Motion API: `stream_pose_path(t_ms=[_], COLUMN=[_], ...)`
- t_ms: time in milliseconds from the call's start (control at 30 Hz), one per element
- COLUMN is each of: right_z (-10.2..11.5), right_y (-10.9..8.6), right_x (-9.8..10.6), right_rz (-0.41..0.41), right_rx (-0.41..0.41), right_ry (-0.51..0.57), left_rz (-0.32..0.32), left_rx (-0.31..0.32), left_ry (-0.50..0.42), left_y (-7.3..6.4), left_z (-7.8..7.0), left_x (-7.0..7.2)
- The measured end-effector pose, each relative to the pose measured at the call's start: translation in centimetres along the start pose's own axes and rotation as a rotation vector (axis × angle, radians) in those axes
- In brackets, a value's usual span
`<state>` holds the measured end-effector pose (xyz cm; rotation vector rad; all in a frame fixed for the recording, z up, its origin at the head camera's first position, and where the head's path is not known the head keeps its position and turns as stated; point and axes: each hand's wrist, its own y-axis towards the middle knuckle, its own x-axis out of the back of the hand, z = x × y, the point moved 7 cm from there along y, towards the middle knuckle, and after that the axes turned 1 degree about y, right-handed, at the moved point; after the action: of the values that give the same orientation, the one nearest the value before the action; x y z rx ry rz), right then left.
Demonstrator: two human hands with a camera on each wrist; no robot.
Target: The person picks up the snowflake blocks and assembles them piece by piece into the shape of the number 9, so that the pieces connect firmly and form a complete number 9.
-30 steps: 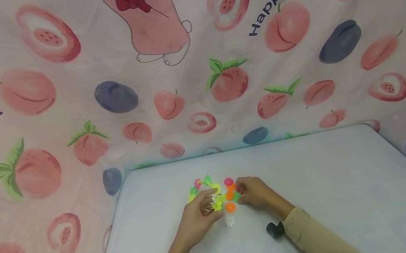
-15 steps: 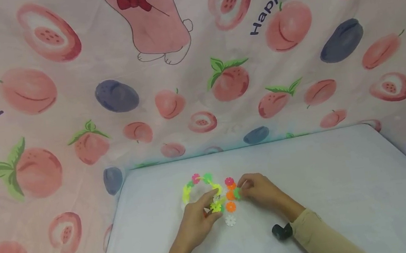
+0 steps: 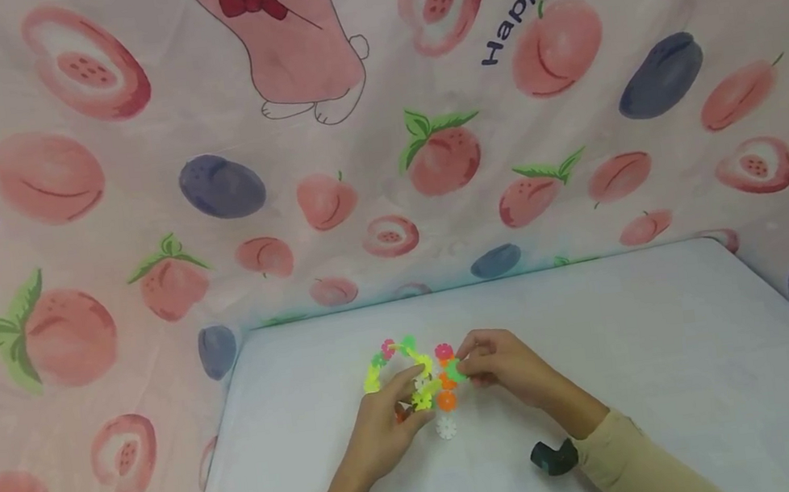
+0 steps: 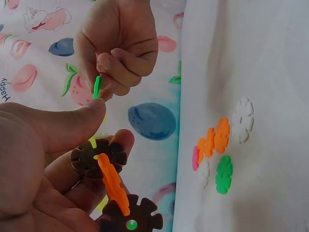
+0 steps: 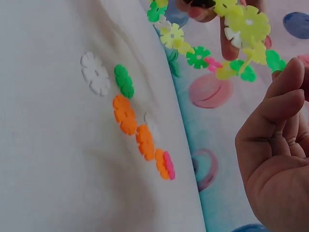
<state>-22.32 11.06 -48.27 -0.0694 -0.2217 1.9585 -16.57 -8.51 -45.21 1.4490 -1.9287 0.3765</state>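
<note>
My left hand [image 3: 379, 430] holds a looped chain of linked flower-shaped plastic discs [image 5: 248, 24] above the table. Yellow, green, pink and white discs show in the chain. In the left wrist view, brown discs [image 4: 133, 217] and an orange disc [image 4: 113, 186] hang by the left fingers, with the thumb pressing from above. My right hand [image 3: 506, 363] pinches a single green disc [image 5: 275, 61] between thumb and fingertips. That green disc [image 4: 97, 87] is edge-on, close to the left thumb tip; whether it touches the chain I cannot tell.
On the white tabletop [image 3: 633, 349] lie several loose discs: a white one [image 5: 95, 73], a green one [image 5: 124, 81], orange ones [image 5: 125, 114], a pink one [image 5: 169, 165] and another white one [image 5: 151, 126]. A fruit-print cloth [image 3: 354, 145] hangs behind the table.
My right hand has risen slightly, its forearm shifting right, and the green disc has come up a little. The chain loop swung left and part way back. My left hand stays nearly still.
</note>
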Motion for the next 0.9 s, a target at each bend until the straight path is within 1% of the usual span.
stream_pose_path(t_ms=[200,300,400,600,900], right_z=[1.2,1.5,1.6,1.4,1.3], right_y=[-0.6,-0.8,-0.9,-1.0,-1.1], right_x=[-0.7,-0.9,-1.0,-1.1,-1.5], right_rz=[0.039,0.058,0.07,0.08,0.09], right_rx=[0.011,0.011,0.0,-0.02,0.009], right_ry=[0.036,0.058,0.061,0.022,-0.049], left_rz=[-0.006,-0.001,0.008,0.025,0.045], left_rx=[-0.038,-0.054,-0.057,-0.055,-0.089], left_ry=[-0.004,-0.003,-0.002,0.001,0.043], left_y=[0.0,0.0,-0.1,-0.1,-0.2], left_z=[-0.4,-0.6,-0.8,-0.9,-1.3], left_x=[0.1,0.1,0.2,0.1,-0.1])
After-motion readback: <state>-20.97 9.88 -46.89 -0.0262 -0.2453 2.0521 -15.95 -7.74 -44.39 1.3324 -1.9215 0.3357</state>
